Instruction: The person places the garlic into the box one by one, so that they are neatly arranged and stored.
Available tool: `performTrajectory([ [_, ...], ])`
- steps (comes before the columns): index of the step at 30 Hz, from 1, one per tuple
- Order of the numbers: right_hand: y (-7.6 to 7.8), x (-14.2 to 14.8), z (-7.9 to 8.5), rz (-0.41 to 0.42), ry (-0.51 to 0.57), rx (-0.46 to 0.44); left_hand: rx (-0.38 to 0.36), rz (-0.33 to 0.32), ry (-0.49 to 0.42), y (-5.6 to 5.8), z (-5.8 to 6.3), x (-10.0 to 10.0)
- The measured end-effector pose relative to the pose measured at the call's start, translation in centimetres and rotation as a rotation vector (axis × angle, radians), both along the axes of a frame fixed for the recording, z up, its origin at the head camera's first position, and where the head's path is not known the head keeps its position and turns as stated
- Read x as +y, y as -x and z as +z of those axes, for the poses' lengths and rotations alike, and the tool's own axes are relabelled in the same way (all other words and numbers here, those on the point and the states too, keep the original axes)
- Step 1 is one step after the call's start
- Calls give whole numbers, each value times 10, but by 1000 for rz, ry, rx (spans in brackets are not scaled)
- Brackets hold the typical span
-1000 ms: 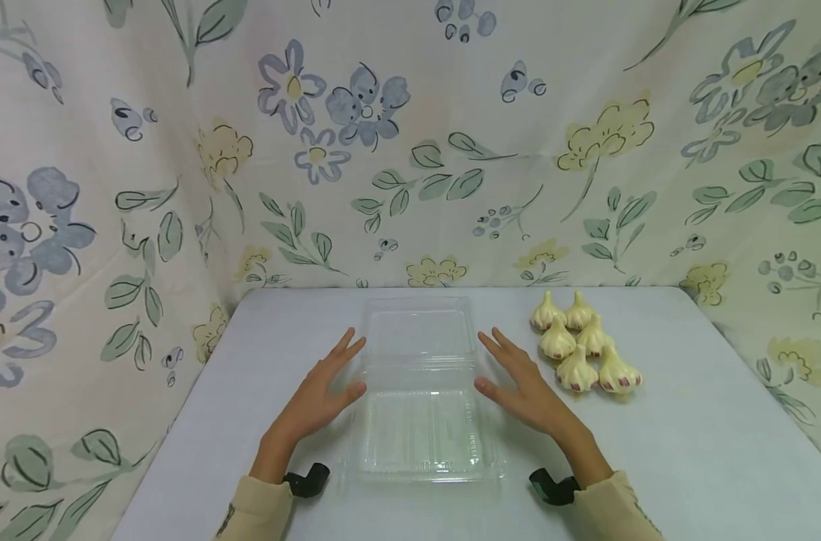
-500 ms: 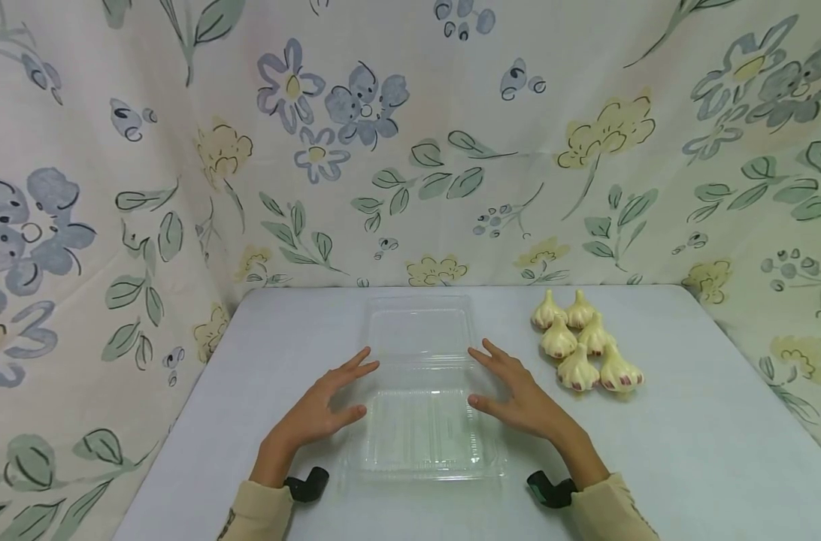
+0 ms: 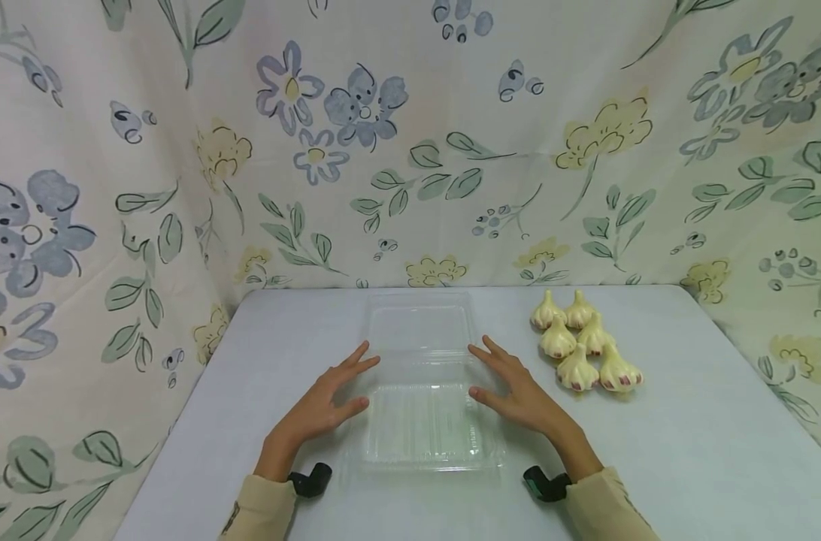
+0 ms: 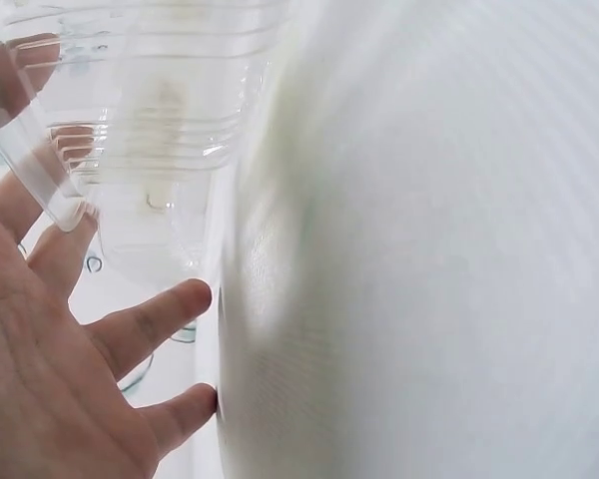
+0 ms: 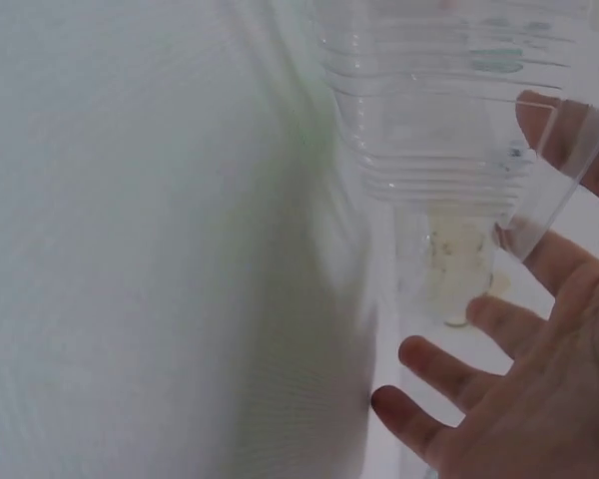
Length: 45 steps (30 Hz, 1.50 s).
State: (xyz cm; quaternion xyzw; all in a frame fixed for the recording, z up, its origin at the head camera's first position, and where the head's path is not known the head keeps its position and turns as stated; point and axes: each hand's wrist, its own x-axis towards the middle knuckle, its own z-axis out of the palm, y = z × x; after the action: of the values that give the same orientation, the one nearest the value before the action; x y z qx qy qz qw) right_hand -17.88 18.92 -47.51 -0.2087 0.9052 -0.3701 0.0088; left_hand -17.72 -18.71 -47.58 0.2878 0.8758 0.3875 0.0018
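Clear plastic container (image 3: 424, 409): we record it between the person's two hands, unfolded, at the white table (image 3: 715, 443); we cannot tell whether its underside rests fully on the surface.

Left hand (image 3: 324, 400): fingers and thumb spread, thumb pointing inward at the container's side. Right hand (image 3: 520, 391): likewise spread, roughly mirroring the left from the opposite side. In both wrist views we see parts of the fingers through transparent plastic; whether skin touches it, we cannot tell. In the same views the lowest fingertips come down close to the tabletop.

Just out from the grip: ribbed base (image 3: 424, 432) lies between the thumbs and extends from them toward the person; lid (image 3: 420, 323) is folded back, reaching beyond the fingertips. We place the fold at about fingertip level.

Behind the hands, toward the person: a black piece on each wrist, left one (image 3: 311, 479) and right one (image 3: 546, 485), beside beige sleeves (image 3: 258, 507).

Farther out: six garlic bulbs (image 3: 577, 373) grouped in three rows of two, to the right of the right hand and slightly beyond it. Past the table we note floral cloth (image 3: 410, 173) with blue and yellow flowers and green leaves
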Motion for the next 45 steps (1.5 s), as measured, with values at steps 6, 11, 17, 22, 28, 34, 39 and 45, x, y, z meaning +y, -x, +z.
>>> performTrajectory([
  [6, 6, -2, -6, -16, 40, 9, -17, 44, -19, 5, -5, 2],
  [11, 10, -3, -9, -30, 65, 2, -38, 81, -54, 8, -7, 2],
  [17, 15, -3, -9, -47, 77, -20, -27, 132, -134, 9, -10, 2],
  [22, 19, -2, -10, -54, 76, -32, 13, 169, -193, 10, -18, 3],
  [28, 21, -3, -11, -65, 87, -49, 84, 102, -210, 9, -26, 0],
  [34, 19, -3, -10, -68, 108, -54, 63, 43, -208, 7, -24, -3],
  [39, 18, -2, -9, -64, 124, -61, -1, 53, -203, 6, -19, -9],
  [45, 17, -1, -10, -74, 122, -67, -70, 55, -234, 6, -18, -14],
])
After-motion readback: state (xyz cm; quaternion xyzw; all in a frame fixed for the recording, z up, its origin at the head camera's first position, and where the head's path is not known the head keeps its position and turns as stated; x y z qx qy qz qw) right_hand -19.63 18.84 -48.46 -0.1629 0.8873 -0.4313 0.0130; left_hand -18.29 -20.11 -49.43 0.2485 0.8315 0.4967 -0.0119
